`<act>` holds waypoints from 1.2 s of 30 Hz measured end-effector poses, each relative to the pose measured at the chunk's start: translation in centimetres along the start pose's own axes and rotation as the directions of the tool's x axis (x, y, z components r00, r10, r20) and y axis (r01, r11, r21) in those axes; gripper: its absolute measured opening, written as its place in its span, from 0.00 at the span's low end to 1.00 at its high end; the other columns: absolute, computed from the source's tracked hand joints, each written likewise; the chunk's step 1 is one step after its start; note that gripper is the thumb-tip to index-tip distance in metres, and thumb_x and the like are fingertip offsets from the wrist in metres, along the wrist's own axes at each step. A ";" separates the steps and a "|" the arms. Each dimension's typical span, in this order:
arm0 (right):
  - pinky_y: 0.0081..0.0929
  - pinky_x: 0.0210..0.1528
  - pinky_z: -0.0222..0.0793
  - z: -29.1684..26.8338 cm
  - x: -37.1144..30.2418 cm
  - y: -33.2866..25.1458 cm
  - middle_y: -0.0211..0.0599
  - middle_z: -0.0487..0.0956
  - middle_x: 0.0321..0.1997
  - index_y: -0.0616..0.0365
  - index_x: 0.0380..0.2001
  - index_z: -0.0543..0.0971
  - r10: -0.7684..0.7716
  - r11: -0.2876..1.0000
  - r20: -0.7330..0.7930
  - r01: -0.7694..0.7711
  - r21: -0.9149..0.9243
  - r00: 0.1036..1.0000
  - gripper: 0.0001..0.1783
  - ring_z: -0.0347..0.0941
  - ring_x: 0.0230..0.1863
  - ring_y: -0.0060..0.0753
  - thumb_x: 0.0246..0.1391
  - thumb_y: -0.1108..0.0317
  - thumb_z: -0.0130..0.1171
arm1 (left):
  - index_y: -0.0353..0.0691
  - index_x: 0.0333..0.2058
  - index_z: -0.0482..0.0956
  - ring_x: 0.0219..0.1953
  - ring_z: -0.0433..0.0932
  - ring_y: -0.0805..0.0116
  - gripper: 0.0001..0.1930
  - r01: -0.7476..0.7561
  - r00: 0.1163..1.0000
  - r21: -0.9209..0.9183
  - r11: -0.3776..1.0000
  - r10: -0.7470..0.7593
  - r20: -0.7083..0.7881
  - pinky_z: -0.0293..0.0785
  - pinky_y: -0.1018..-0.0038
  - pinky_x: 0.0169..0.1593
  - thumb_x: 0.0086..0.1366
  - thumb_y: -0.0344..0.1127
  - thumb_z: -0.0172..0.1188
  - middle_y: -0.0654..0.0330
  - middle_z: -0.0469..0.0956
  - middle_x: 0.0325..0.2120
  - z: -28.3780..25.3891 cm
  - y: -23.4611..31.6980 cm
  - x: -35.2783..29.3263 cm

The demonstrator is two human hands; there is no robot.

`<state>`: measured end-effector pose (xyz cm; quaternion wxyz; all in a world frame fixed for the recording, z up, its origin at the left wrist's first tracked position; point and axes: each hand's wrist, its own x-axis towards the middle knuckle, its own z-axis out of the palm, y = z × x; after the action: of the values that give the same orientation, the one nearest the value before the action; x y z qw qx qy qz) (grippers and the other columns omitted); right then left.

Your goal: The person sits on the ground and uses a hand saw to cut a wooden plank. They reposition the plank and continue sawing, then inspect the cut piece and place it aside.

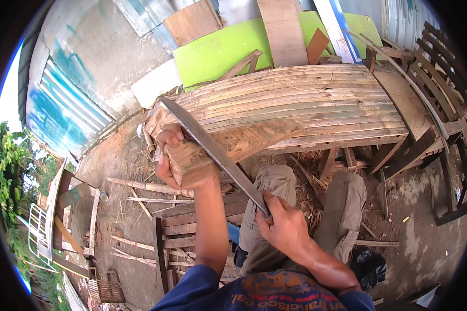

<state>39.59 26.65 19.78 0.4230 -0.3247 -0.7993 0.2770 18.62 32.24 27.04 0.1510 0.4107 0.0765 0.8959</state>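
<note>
A thick, rough chunk of wood (254, 140) is gripped by my left hand (169, 155) at its broad end, the fingers wrapped round the far left side. Its narrower end points right, over the edge of the bamboo-slat bench (337, 103). My right hand (286, 228) is closed round the lower end of a machete (213, 146); the handle is mostly hidden in the fist. The long dark blade slants up and left across the wood, its tip beyond my left fingers. Whether the edge touches the wood, I cannot tell.
My knees (340, 207) sit below the bench. A slatted wooden seat (179, 230) stands at lower left, with bamboo strips (150, 186) on the ground. Green board (223, 52) leans against the back wall. Wooden furniture (443, 83) stands right, near a black plastic bag (368, 267).
</note>
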 end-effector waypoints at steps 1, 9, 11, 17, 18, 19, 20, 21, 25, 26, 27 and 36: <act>0.41 0.28 0.78 -0.1 0.0 0.6 0.54 0.82 0.35 0.64 0.53 0.76 0.084 0.996 0.023 -0.084 -0.001 0.996 0.23 0.82 0.25 0.47 0.54 0.70 0.65 | 0.42 0.31 0.67 0.36 0.66 0.62 0.18 -0.016 0.999 0.029 0.999 0.015 0.036 0.67 0.62 0.44 0.58 0.52 0.48 0.58 0.65 0.33 -0.2 0.0 -0.4; 0.43 0.29 0.79 -2.3 1.2 0.5 0.52 0.81 0.34 0.63 0.55 0.75 0.091 0.992 0.094 -0.083 -0.094 0.991 0.25 0.81 0.24 0.48 0.54 0.71 0.65 | 0.43 0.34 0.68 0.39 0.70 0.59 0.19 -0.082 0.985 0.054 0.995 0.073 0.158 0.64 0.61 0.46 0.59 0.54 0.46 0.57 0.69 0.35 -0.3 0.3 -2.0; 0.42 0.29 0.79 -2.6 1.1 0.8 0.52 0.81 0.34 0.63 0.55 0.75 0.091 0.996 0.091 -0.090 -0.018 0.992 0.25 0.81 0.23 0.47 0.53 0.72 0.65 | 0.42 0.34 0.69 0.39 0.70 0.58 0.19 -0.110 0.979 0.055 0.992 0.098 0.178 0.63 0.61 0.45 0.58 0.54 0.47 0.54 0.70 0.37 0.1 0.0 -2.6; 0.38 0.27 0.78 -3.2 1.7 1.8 0.51 0.81 0.33 0.62 0.55 0.74 0.094 0.995 0.115 -0.092 -0.024 0.989 0.26 0.82 0.24 0.44 0.51 0.74 0.66 | 0.43 0.34 0.67 0.39 0.69 0.58 0.19 -0.085 0.984 -0.001 0.996 0.085 0.154 0.72 0.57 0.45 0.60 0.55 0.47 0.56 0.66 0.34 0.2 0.7 -4.6; 0.38 0.27 0.78 -3.1 1.4 1.8 0.50 0.81 0.33 0.62 0.55 0.75 0.079 0.997 0.120 -0.078 -0.015 0.990 0.26 0.82 0.24 0.45 0.51 0.74 0.66 | 0.43 0.34 0.67 0.40 0.69 0.58 0.19 -0.144 0.966 0.015 0.989 0.137 0.218 0.72 0.57 0.45 0.60 0.54 0.46 0.56 0.66 0.34 0.2 0.4 -4.6; 0.38 0.27 0.78 -3.1 1.2 1.6 0.50 0.81 0.34 0.62 0.55 0.75 0.063 0.998 0.126 -0.063 -0.005 0.990 0.26 0.82 0.24 0.45 0.51 0.74 0.66 | 0.43 0.34 0.67 0.40 0.69 0.59 0.19 -0.121 0.975 0.020 0.992 0.115 0.190 0.70 0.58 0.45 0.60 0.54 0.47 0.57 0.66 0.34 0.4 0.8 -4.9; 0.38 0.28 0.78 -3.2 1.2 1.3 0.50 0.81 0.34 0.62 0.55 0.75 0.050 0.999 0.127 -0.050 0.000 0.991 0.26 0.82 0.24 0.45 0.50 0.74 0.66 | 0.43 0.34 0.67 0.40 0.69 0.59 0.18 -0.096 0.983 0.019 0.995 0.092 0.162 0.68 0.59 0.45 0.60 0.54 0.47 0.57 0.66 0.34 0.8 1.1 -5.3; 0.39 0.28 0.78 -3.6 1.2 0.8 0.51 0.81 0.33 0.63 0.54 0.75 -0.023 1.000 0.155 0.026 -0.018 0.988 0.25 0.82 0.24 0.45 0.50 0.74 0.66 | 0.44 0.33 0.67 0.40 0.68 0.60 0.18 -0.071 0.989 0.018 0.997 0.068 0.133 0.65 0.60 0.46 0.59 0.54 0.47 0.58 0.66 0.34 1.0 1.2 -5.5; 0.41 0.29 0.78 -3.1 2.0 4.1 0.52 0.81 0.33 0.62 0.52 0.75 0.105 0.990 0.120 -0.093 -0.107 0.987 0.24 0.82 0.25 0.48 0.50 0.74 0.66 | 0.45 0.33 0.67 0.39 0.68 0.61 0.18 -0.123 0.971 0.054 0.991 0.109 0.214 0.63 0.61 0.45 0.58 0.54 0.47 0.58 0.66 0.33 -0.3 1.5 -5.4; 0.42 0.29 0.78 -3.2 2.0 4.0 0.52 0.81 0.33 0.62 0.52 0.75 0.098 0.993 0.125 -0.088 -0.084 0.987 0.24 0.82 0.25 0.49 0.50 0.74 0.65 | 0.45 0.33 0.67 0.39 0.68 0.61 0.18 -0.127 0.971 0.036 0.991 0.117 0.208 0.63 0.61 0.45 0.58 0.55 0.47 0.59 0.66 0.33 -0.3 1.2 -5.5; 0.42 0.29 0.78 -3.2 1.9 3.6 0.52 0.81 0.32 0.62 0.52 0.75 0.091 0.995 0.130 -0.084 -0.060 0.987 0.23 0.82 0.25 0.49 0.50 0.74 0.65 | 0.45 0.33 0.67 0.39 0.68 0.61 0.18 -0.130 0.971 0.018 0.991 0.124 0.202 0.64 0.61 0.45 0.58 0.55 0.47 0.59 0.66 0.33 -0.4 0.9 -5.5; 0.44 0.29 0.76 -2.3 1.5 4.3 0.51 0.80 0.28 0.61 0.49 0.76 0.118 0.993 0.120 -0.120 0.010 0.986 0.21 0.81 0.25 0.51 0.50 0.74 0.64 | 0.46 0.33 0.67 0.40 0.67 0.62 0.19 -0.139 0.974 0.044 0.989 0.128 0.187 0.63 0.61 0.47 0.56 0.56 0.48 0.60 0.66 0.34 -1.4 1.5 -6.0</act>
<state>42.12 30.94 18.53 0.3600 -0.3510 -0.7999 0.3276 20.93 28.82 22.28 0.0852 0.5000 0.0600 0.8598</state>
